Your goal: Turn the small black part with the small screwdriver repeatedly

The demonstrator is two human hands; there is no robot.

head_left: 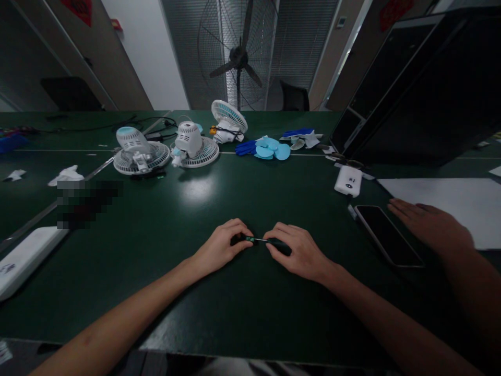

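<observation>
Over the middle of the dark green table (235, 303), my left hand (225, 244) pinches a small green circuit board (249, 238) between thumb and fingers. A dark piece by the board is partly covered by my fingers. My right hand (299, 250) is closed around the black handle of a screwdriver (279, 245). Its thin metal shaft points left, and the tip is at the board's right end. Whether the tip touches the board is too small to tell.
Partly taken-apart white fans (199, 152) stand at the back left. Light blue fan blades (272, 148) lie behind my hands. To the right are a phone (387, 235), a white power bank (348, 180) and another person's hand (434, 224). A large black box (415, 89) stands back right.
</observation>
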